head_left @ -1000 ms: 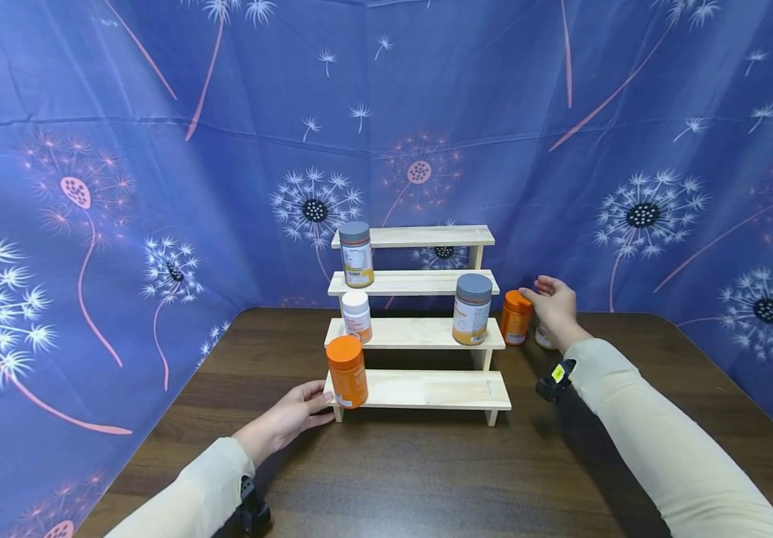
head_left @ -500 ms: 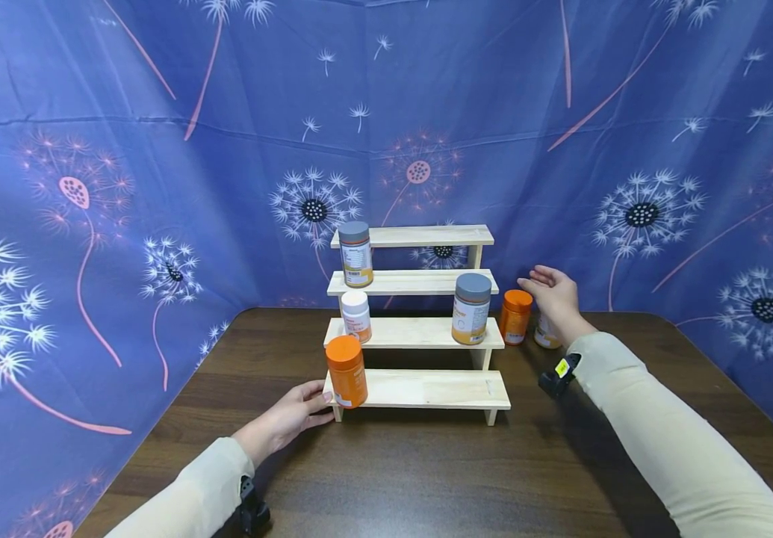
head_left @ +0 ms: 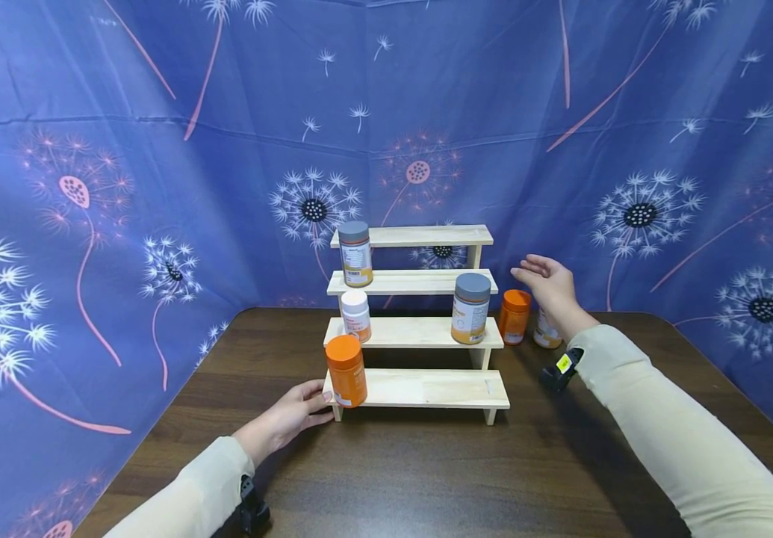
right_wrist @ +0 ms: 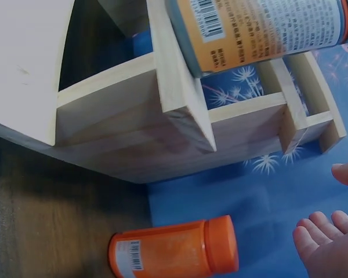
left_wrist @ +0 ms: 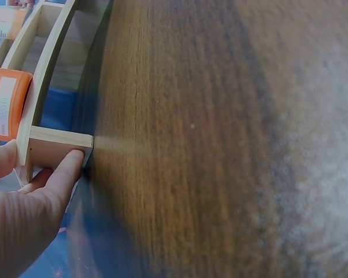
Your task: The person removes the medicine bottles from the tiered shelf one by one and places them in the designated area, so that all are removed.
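Note:
My left hand [head_left: 288, 417] holds the left front end of a stepped wooden display shelf [head_left: 426, 388]. In the left wrist view the thumb lies at the board's edge by an orange bottle [left_wrist: 6, 104], and a finger [left_wrist: 69, 165] presses the short leg. My right hand [head_left: 550, 291] hovers with nothing in it, fingers loosely extended, right of the shelf. Below it an orange-capped bottle [head_left: 514, 317] stands on the table. A second bottle [head_left: 547, 332] with a yellow-and-white label is partly covered by the hand.
On the shelf stand a grey-capped jar [head_left: 356, 254] at upper left, a white bottle [head_left: 357, 317] below it, an orange bottle [head_left: 347, 371] on the bottom step and a grey-capped jar [head_left: 471, 310] at right. A blue dandelion cloth [head_left: 225, 187] hangs behind the brown table [head_left: 393, 478].
My right hand has risen away from the orange-capped bottle on the table, and more of the bottle behind shows. The left hand stays on the shelf.

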### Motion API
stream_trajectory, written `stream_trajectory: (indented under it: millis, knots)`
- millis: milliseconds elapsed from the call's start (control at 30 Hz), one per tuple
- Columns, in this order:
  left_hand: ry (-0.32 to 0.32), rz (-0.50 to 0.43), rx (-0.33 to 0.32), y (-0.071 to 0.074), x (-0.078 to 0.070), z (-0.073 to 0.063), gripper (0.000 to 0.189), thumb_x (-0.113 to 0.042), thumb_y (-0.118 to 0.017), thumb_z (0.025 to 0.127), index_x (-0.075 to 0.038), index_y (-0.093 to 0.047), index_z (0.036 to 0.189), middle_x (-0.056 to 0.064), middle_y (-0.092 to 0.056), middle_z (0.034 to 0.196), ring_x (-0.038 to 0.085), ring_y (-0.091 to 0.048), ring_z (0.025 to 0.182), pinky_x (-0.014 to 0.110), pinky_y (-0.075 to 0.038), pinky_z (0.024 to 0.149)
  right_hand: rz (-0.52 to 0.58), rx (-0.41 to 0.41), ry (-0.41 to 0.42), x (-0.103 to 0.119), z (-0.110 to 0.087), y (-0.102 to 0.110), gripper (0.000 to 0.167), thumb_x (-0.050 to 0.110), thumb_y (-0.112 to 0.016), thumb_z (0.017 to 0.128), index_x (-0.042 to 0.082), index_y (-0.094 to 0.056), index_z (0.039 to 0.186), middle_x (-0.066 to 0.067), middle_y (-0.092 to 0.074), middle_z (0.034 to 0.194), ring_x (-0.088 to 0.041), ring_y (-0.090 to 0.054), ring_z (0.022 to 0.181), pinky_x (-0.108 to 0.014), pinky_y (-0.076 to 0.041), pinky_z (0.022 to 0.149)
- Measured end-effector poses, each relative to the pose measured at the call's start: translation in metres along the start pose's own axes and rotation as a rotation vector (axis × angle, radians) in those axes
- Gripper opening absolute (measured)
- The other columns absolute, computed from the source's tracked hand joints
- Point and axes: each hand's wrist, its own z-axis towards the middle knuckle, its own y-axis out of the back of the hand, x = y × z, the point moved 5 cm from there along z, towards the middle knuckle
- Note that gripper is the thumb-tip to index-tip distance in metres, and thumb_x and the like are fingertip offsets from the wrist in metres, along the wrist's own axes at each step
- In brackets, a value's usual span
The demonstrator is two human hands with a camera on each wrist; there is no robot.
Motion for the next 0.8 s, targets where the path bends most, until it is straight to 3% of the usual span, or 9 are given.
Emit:
stream_trajectory:
  millis: [267,533,800]
  knots:
    - [-0.005,-0.003,0.009,0.0,-0.001,0.0,0.051,-0.015,-0.044,0.104,0.013,-0.027,0.143,0.031,-0.039,0.143,0.028,-0.053,0.122,0.049,-0.043,0.108,-0.005,-0.007,0.024,0.019,-0.002,0.001,0.062,0.03,-0.061,0.095,0.005,-0.038,0.147,-0.015,-0.046,0.147,-0.031,-0.046,0.134,-0.042,-0.035,0.116]
    - [-0.016,-0.003,-0.007,0.001,0.001,0.002,0.049,-0.012,-0.042,0.104,0.014,-0.027,0.143,0.031,-0.04,0.14,0.026,-0.052,0.122,0.047,-0.045,0.107,-0.001,0.065,0.077,0.035,-0.004,-0.003,0.066,0.033,-0.064,0.093,0.003,-0.038,0.146,-0.018,-0.047,0.146,-0.032,-0.044,0.135,-0.044,-0.033,0.117]
    - [-0.023,-0.011,-0.007,0.001,0.002,0.001,0.049,-0.012,-0.043,0.104,0.016,-0.027,0.142,0.031,-0.041,0.139,0.023,-0.053,0.119,0.047,-0.045,0.106,0.001,0.081,0.104,0.05,-0.008,-0.01,0.065,0.033,-0.065,0.093,0.006,-0.039,0.146,-0.014,-0.048,0.146,-0.029,-0.044,0.135,-0.044,-0.031,0.118]
